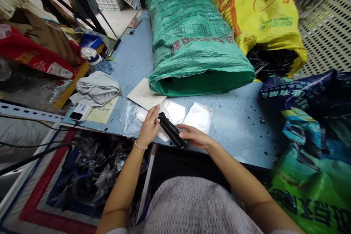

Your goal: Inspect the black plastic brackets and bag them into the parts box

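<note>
A long black plastic part (170,128) slants between my two hands above the table's front edge. My right hand (194,137) has its fingers and thumb closed on the lower right end of the part. My left hand (149,126), with a bracelet at the wrist, is beside the upper end, fingers held together; whether it grips the part is hard to tell. Under and behind the hands lie clear plastic bags (130,117), a white packet (197,117) and a beige board (144,94).
A green woven sack (197,40) lies open toward me on the blue table (233,128). Behind it stands a yellow sack (263,11). At the left are a grey cloth (97,87), a white device (81,112) and a bottle (95,60). A blue-green sack (315,161) is at right.
</note>
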A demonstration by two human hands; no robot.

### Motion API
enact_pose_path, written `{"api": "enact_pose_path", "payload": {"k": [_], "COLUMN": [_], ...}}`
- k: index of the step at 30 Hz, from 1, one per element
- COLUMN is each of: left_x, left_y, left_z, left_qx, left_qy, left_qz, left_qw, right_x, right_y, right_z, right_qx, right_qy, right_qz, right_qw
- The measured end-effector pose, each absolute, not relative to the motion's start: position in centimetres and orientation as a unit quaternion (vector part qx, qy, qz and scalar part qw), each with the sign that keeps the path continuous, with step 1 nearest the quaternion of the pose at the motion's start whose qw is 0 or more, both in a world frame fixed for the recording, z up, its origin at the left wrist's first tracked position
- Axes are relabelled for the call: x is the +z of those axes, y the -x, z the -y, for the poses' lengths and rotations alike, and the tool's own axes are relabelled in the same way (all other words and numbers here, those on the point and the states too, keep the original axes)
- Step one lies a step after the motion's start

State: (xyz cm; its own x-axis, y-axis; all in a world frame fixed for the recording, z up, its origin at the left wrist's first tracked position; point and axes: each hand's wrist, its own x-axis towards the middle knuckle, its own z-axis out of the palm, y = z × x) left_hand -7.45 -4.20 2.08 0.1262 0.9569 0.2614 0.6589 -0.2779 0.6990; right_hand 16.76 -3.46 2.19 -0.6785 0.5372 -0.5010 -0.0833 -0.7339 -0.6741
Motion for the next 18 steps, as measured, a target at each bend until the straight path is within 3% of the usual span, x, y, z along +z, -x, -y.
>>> {"api": "enact_pose_path", "payload": {"k": [5,10,12,15,18], "left_x": [3.6,5.4,7.3,9.8,8.7], "left_y": [4.6,4.6,5.3,7.2,12.1], "left_z": [8.1,11.3,13.5,16.9,17.5], "left_qx": [0.297,0.294,0.283,0.223,0.153], "left_qy": [-0.821,-0.801,-0.798,-0.780,-0.705], "left_qz": [-0.409,-0.448,-0.467,-0.498,-0.578], "left_qw": [0.266,0.268,0.256,0.306,0.382], "right_x": [1.2,3.5,5.0,6.4,5.9], "right_y": [-14.4,-12.9,-12.8,-12.5,-12.2], "right_z": [2.7,5.4,7.0,8.7,9.2], "right_qx": [0.859,0.714,0.700,0.745,0.774], "right_qy": [0.330,0.403,0.339,0.199,0.186], "right_qz": [0.260,0.475,0.560,0.615,0.594], "right_qw": [0.292,0.320,0.286,0.168,0.118]}}
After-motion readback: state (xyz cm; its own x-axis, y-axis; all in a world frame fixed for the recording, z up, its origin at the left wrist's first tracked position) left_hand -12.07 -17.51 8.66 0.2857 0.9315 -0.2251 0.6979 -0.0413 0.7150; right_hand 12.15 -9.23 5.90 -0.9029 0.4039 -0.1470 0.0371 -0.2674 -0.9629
